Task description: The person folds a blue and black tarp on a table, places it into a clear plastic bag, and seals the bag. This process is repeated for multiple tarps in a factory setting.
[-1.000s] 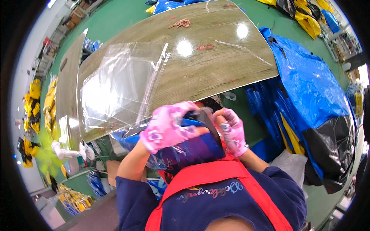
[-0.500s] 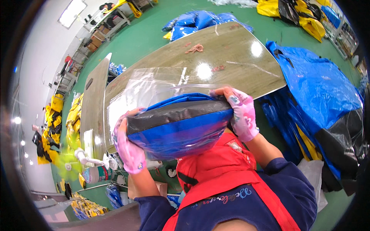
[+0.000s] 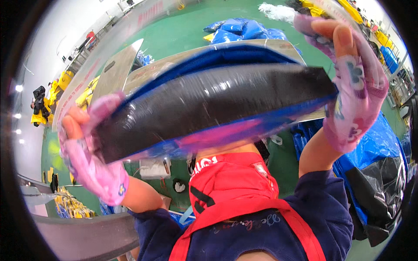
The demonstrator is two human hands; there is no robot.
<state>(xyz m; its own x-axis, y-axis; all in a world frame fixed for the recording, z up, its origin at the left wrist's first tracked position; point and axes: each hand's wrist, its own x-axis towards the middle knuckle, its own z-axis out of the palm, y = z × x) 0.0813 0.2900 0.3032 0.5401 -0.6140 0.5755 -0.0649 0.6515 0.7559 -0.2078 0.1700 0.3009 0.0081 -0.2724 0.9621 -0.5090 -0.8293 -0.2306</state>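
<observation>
Raised close before me is a folded bundle (image 3: 217,95) of blue and black shiny sheeting, its black band facing up. Clear plastic film (image 3: 150,15) with red print spreads blurred around and beyond it, like an open bag; I cannot tell how fully it encloses the bundle. At the left end my left hand (image 3: 93,152), in a pink flowered fingerless glove, has its fingers curled round the bundle and film. My right hand (image 3: 355,87), gloved alike, is closed at the right end, fingers bent over the film's edge.
Behind the bundle stands a wood-topped table (image 3: 165,54), with a second narrow tabletop (image 3: 114,71) at left. Blue packages (image 3: 244,30) lie on the green floor beyond. Large blue and black sheeting (image 3: 370,174) is heaped at right. A dark curved edge (image 3: 87,235) runs along the lower left.
Both hands have lifted the bundle up off the tabletop area and closer to me, and moved farther apart. The clear film now spreads high around it, and my view has shifted.
</observation>
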